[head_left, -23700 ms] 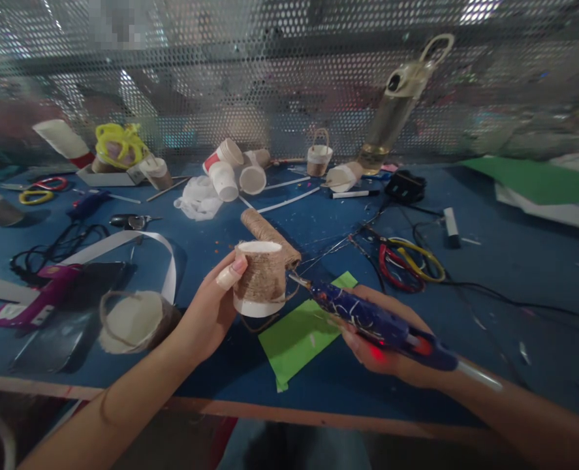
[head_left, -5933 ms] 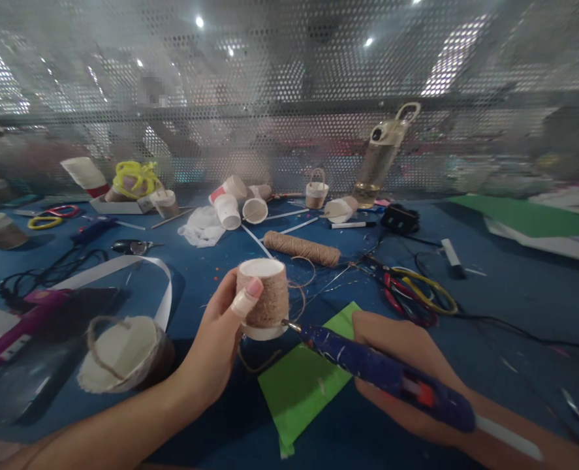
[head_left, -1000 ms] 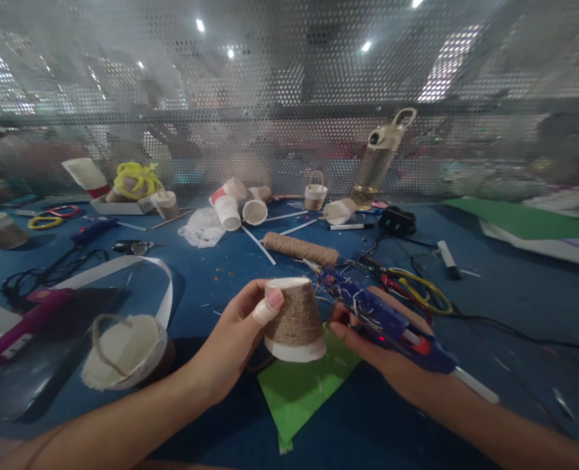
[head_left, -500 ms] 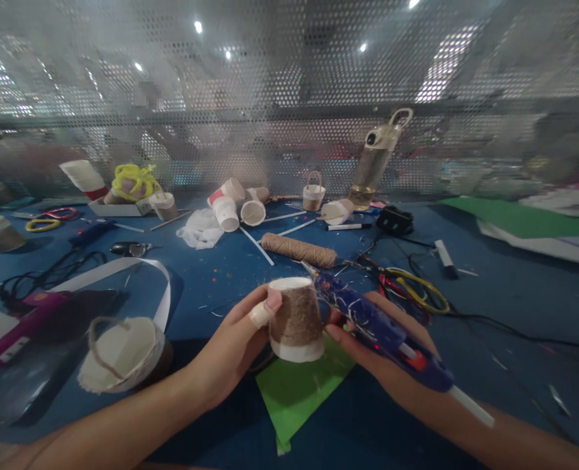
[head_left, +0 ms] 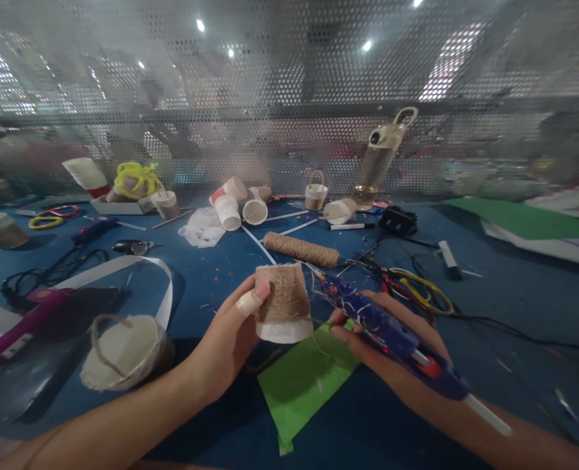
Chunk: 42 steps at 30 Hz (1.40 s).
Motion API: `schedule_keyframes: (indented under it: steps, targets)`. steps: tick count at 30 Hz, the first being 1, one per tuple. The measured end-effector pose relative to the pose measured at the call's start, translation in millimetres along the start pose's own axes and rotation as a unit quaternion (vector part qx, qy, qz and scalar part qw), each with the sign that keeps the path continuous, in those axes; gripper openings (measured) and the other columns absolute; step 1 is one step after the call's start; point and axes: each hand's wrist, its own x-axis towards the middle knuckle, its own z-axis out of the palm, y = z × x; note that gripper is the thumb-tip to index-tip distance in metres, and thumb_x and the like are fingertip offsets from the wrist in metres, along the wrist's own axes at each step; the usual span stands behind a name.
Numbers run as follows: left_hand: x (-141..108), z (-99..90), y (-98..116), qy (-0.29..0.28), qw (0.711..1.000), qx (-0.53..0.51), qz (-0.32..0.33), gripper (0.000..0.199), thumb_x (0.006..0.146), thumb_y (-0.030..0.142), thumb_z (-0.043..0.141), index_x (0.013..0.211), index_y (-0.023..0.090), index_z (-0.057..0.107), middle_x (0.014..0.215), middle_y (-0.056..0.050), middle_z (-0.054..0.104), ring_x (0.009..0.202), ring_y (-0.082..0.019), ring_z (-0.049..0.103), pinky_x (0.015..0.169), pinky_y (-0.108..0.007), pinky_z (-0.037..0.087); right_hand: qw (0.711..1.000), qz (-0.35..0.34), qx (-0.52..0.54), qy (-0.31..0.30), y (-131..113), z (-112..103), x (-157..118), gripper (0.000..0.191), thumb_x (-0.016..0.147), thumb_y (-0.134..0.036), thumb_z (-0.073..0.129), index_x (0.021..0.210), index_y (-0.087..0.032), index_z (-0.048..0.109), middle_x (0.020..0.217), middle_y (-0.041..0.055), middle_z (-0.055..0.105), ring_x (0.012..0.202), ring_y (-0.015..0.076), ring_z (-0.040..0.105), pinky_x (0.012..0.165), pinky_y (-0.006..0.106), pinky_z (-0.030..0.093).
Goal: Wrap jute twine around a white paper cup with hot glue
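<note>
My left hand [head_left: 235, 333] grips a small paper cup [head_left: 283, 303] wrapped in brown twine, with a white band showing at its lower edge. The thumb, which wears a bandage, presses on the cup's side. In my right hand [head_left: 387, 333] is a dark blue hot glue gun [head_left: 367, 320], a white glue stick poking out of its back end. Its nozzle points toward the cup's upper right side, a small gap apart. A thin strand of twine [head_left: 321, 346] trails between the cup and my right fingers. Below lies a green sheet [head_left: 309, 391].
A twine roll [head_left: 300, 249] lies behind the cup. At left stand a cup basket [head_left: 123, 356] with a twine handle and a purple glue gun [head_left: 25, 320]. Yellow-handled scissors [head_left: 423, 290] and cables lie at right. Several cups and a bottle [head_left: 377, 160] line the mesh panel.
The cup has risen slightly, shifted left and tipped so its opening no longer shows. The glue gun has moved a little right and down, away from the cup.
</note>
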Motion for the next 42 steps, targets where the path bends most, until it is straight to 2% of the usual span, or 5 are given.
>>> schedule_keyframes:
  steps: [9,16,21,29,42]
  targets:
    - [0.2,-3.2,2.8,0.056,0.997,-0.004,0.045,0.046,0.083,0.05,0.064,0.114,0.017,0.071,0.108,-0.011,0.075,0.098,-0.029,0.069,0.089,-0.042,0.051,0.999,-0.026,0.006,-0.032,-12.9,-3.7,6.9,0.02,0.085,-0.016,0.07,0.094,-0.031,0.062,0.083,-0.0033,0.071,0.068,0.0143,0.07,0.055,0.022,0.056]
    - [-0.7,-8.9,1.4,0.018,0.998,-0.001,0.053,0.044,0.089,0.047,0.059,0.124,0.02,0.066,0.11,-0.01,0.073,0.103,-0.028,0.067,0.088,-0.04,0.052,0.991,-0.085,0.02,-0.106,-12.9,-6.7,7.9,0.014,0.083,-0.018,0.073,0.088,-0.026,0.061,0.082,0.0005,0.066,0.074,0.0165,0.068,0.063,0.028,0.056]
    - [0.0,-8.2,2.9,0.028,0.997,-0.006,0.066,0.042,0.088,0.044,0.061,0.122,0.021,0.068,0.106,-0.008,0.074,0.107,-0.029,0.066,0.09,-0.04,0.051,0.992,-0.093,-0.004,-0.089,-11.4,-8.4,10.4,0.02,0.083,-0.01,0.067,0.083,-0.026,0.056,0.095,0.004,0.066,0.095,0.0218,0.067,0.08,0.035,0.054]
    - [0.9,-6.2,3.7,0.033,0.996,-0.025,0.084,0.04,0.087,0.042,0.061,0.121,0.022,0.069,0.108,-0.008,0.073,0.108,-0.029,0.065,0.093,-0.044,0.051,0.986,-0.024,0.0,-0.164,-7.7,-13.9,7.7,0.015,0.084,-0.018,0.061,0.076,-0.024,0.05,0.073,-0.001,0.053,0.063,0.0146,0.05,0.056,0.03,0.04]
    - [0.2,-6.3,0.4,0.041,0.991,0.014,0.129,0.029,0.09,0.039,0.064,0.115,0.025,0.072,0.115,-0.005,0.073,0.112,-0.027,0.064,0.094,-0.038,0.051,0.982,-0.027,-0.075,-0.169,-8.7,-15.8,5.0,0.023,0.08,-0.019,0.057,0.069,-0.023,0.038,0.067,-0.003,0.048,0.058,0.0132,0.045,0.052,0.028,0.033]
